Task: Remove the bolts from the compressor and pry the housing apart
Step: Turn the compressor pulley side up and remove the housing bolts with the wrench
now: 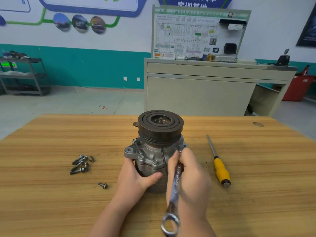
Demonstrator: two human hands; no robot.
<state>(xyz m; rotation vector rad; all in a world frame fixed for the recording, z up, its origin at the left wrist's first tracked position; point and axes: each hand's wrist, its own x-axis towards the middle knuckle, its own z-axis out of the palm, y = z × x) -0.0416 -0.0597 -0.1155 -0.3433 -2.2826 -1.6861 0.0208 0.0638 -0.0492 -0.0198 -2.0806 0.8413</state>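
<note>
Right hand [189, 173] curled round the shank of a combination wrench [176, 182], thumb and fingers closed on it; ring end of that wrench hanging below the hand toward the near edge, upper end hidden behind the fingertips against the flange of the compressor [153, 151]; whether seated on a bolt head, cannot tell. Left hand [136, 178] wrapped round the lower body of the compressor from its left side, thumb laid across the front of the housing, fingers hidden behind it. Compressor upright on the wooden surface [51, 194], between the two hands, dark grooved pulley [160, 124] on top with a small shaft stub at its centre; thin black wire running down the housing front, just left of the right hand's fingers; flange bolts [148, 160] seated in the flange just above the left hand's thumb. Well to the left of the left hand, a loose cluster of removed bolts [80, 165] lying on the surface; one short bolt [103, 185] alone, nearer the left wrist. To the right of the right hand, apart from it, a screwdriver [220, 170] with yellow handle lying flat, blade pointing away. Beyond the surface, a beige cabinet [196, 93] carrying a wiring-diagram board; grey shelf rack [24, 76] far left against the teal wall.
</note>
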